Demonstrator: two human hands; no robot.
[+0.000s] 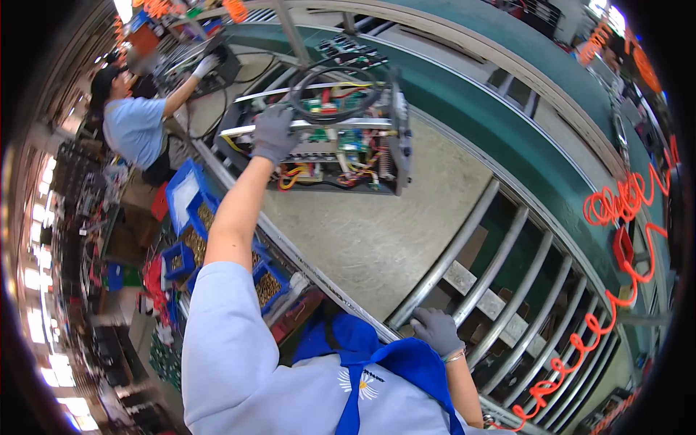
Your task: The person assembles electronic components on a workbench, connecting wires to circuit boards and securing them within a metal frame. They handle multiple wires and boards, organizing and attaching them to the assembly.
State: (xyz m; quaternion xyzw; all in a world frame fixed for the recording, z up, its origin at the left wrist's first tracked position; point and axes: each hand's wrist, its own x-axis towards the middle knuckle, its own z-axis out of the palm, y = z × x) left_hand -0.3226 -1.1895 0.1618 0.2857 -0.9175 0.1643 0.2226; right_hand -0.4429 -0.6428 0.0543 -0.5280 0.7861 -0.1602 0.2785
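Observation:
My left hand [275, 133], in a grey glove, is closed around the silver bar [348, 124] that runs across the top of an open electrical machine [395, 190]. Circuit boards [353, 141] and red, yellow and black wires show inside the dark housing. A coiled black cable [296, 98] lies over its far side, just beyond my left fingers. My right hand [437, 332], also gloved in grey, is close to my body by the near end of the metal rollers. Its fingers are loosely bent and apart, with nothing seen in them.
The machine sits on a pale worktop [362, 235]. Metal rollers [500, 330] run off to the right, and a coiled orange air hose [616, 206] hangs there. Blue bins [190, 190] of small brass-coloured parts stand at the left edge. A co-worker [138, 119] handles another unit at far left.

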